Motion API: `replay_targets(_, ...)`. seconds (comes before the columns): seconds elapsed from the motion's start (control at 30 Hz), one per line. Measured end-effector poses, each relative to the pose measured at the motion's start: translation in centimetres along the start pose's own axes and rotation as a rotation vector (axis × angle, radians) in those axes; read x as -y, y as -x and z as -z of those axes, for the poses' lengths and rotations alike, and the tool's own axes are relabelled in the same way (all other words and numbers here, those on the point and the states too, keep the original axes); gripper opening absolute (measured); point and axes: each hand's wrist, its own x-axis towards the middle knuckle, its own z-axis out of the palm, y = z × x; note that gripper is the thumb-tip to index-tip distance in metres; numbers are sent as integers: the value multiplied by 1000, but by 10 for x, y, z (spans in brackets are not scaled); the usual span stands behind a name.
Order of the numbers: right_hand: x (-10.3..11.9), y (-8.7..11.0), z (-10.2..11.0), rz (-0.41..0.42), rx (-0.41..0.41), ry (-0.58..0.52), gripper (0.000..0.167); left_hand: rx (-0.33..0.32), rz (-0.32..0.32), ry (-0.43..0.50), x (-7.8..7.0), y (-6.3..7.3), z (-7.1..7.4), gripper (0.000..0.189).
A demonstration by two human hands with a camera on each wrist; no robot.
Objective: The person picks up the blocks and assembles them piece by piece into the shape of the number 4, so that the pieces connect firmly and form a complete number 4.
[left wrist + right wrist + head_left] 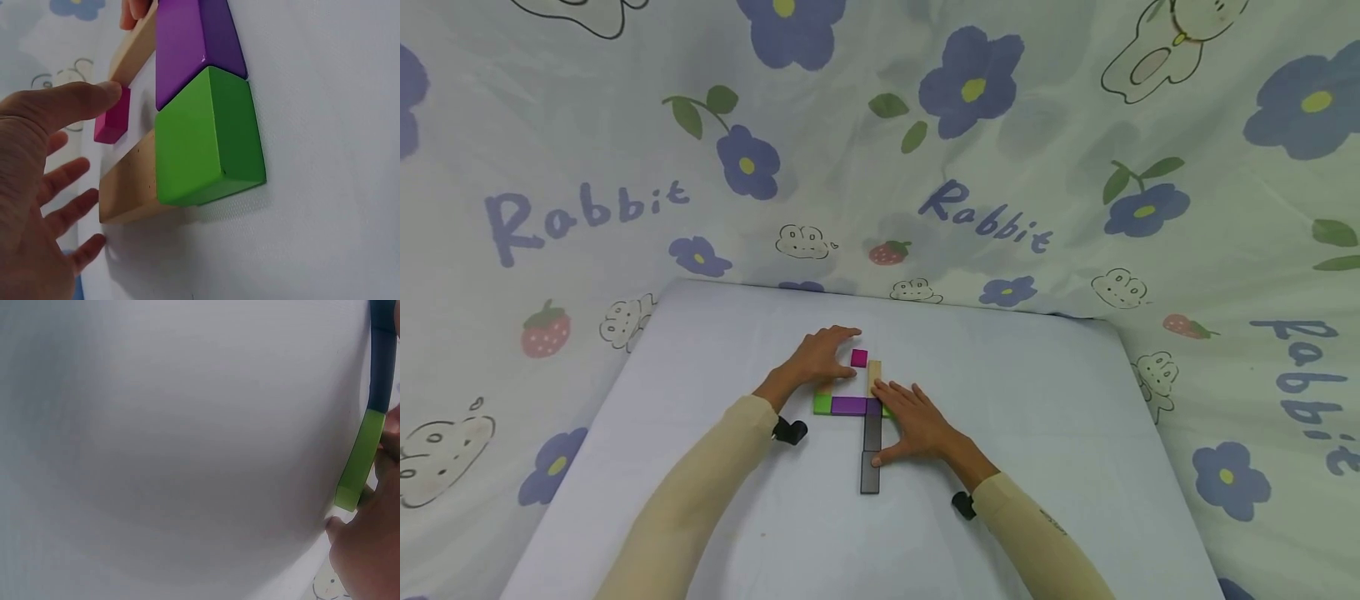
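My left hand (pixel 811 358) is spread beside a small magenta block (pixel 859 358), its thumb and forefinger apart on either side. In the left wrist view the thumb overlaps the magenta block (pixel 112 119); contact is unclear. My right hand (pixel 917 423) lies over the right side of the block layout, fingers extended. Its fingertips touch the pale wooden block (pixel 874 375), and its thumb rests at the edge of a grey block (pixel 870 475). A purple block (pixel 848 406) joins a green block (pixel 822 404) at left. Another green block (pixel 361 459) is partly hidden by the right hand.
A second wooden block (pixel 128 184) runs back from the left green block. Another dark grey block (pixel 872 432) adjoins the near grey one in a line. The white tabletop (pixel 760 500) meets a patterned cloth (pixel 850 167) behind.
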Motion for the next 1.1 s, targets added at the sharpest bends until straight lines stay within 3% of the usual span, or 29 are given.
replay_targets(0.5, -1, 1, -1, 27, -18, -2, 126, -40, -4, -68, 2, -6, -7, 65)
replay_targets(1.1, -3, 0, -2, 20, -17, 1, 126, -79, -14, -76, -6, -7, -9, 47)
